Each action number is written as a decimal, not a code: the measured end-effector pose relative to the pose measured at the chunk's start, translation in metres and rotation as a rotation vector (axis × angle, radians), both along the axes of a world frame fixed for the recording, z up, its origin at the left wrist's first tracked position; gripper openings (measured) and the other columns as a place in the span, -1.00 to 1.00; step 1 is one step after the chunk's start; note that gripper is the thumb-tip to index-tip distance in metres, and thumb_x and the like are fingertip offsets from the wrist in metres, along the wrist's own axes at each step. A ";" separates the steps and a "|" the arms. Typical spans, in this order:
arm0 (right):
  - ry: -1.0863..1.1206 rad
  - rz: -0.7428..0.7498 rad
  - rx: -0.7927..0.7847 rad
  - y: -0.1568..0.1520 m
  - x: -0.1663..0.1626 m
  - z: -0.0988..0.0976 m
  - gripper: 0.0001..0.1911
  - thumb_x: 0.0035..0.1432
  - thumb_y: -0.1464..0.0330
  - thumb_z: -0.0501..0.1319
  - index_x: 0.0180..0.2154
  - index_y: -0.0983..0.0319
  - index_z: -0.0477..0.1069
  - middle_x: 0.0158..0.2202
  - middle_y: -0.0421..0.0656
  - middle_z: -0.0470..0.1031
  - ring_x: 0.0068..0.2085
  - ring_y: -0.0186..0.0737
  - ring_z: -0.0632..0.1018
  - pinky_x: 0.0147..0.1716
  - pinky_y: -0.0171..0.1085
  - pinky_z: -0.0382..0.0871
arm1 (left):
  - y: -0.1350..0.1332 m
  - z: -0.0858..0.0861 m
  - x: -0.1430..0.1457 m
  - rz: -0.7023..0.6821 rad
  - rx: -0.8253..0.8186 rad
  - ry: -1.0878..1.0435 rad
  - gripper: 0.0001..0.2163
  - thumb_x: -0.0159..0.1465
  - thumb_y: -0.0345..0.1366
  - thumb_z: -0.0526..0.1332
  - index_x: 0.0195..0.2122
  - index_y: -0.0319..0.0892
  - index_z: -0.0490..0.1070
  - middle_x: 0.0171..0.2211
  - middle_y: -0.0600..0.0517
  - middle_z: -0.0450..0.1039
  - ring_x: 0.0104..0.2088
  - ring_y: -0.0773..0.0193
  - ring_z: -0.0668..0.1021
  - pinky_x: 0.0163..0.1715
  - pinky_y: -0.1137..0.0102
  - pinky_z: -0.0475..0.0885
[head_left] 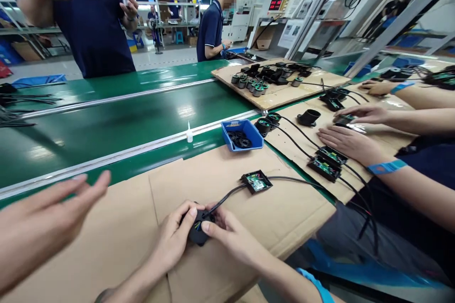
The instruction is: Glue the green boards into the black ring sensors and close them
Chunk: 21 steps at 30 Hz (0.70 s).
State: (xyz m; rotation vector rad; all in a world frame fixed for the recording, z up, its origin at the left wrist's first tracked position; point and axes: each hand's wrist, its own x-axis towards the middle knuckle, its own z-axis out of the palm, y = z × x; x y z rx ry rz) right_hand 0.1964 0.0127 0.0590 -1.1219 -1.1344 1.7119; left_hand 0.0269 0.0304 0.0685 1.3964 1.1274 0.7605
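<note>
Both hands hold a round black housing point(199, 234) low over the cardboard, with coloured wires showing in its opening. My left hand point(177, 230) grips its left side, thumb on top. On the other side my right hand point(227, 229) is closed around it, thumb pressed at its face; some fingers are hidden. A black cable point(227, 197) leads from the housing to an open black box with a green circuit board point(256, 182), lying on the cardboard. From that box another cable point(295, 179) runs off to the right.
A blue bin point(242, 135) holds black rings. A small white bottle point(189, 133) stands by the conveyor rail. Another person's open hand point(60, 213) reaches in from the left. Co-workers' hands point(350, 142) handle parts at right. Round parts cover a far board point(270, 97).
</note>
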 end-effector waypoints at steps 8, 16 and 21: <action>0.034 -0.081 0.054 0.001 -0.005 -0.013 -0.52 -0.05 0.13 0.36 -0.13 0.24 0.40 -0.13 -0.06 0.55 -0.07 -0.01 0.53 -0.01 -0.05 0.39 | -0.005 0.012 -0.001 0.019 -0.037 -0.063 -0.67 0.28 0.01 0.17 -0.17 -0.15 0.47 -0.15 -0.02 0.54 -0.09 0.12 0.52 -0.08 0.33 0.39; -0.009 -0.178 0.108 -0.003 -0.010 -0.014 -0.58 -0.12 0.16 0.39 -0.22 0.22 0.43 -0.27 -0.14 0.53 -0.21 -0.08 0.52 -0.15 -0.11 0.41 | -0.002 0.005 0.002 -0.019 0.103 0.005 -0.66 0.26 0.06 0.17 -0.24 -0.14 0.41 -0.25 -0.01 0.50 -0.16 0.14 0.52 -0.12 0.31 0.40; -0.051 -0.107 0.146 0.002 -0.009 -0.006 -0.48 -0.05 -0.01 0.33 -0.20 0.25 0.41 -0.23 -0.10 0.56 -0.13 -0.05 0.56 -0.09 -0.12 0.43 | -0.004 0.005 -0.002 -0.047 0.155 0.022 -0.69 0.27 -0.01 0.19 -0.14 -0.12 0.45 -0.15 -0.01 0.49 -0.08 0.11 0.50 -0.03 0.27 0.37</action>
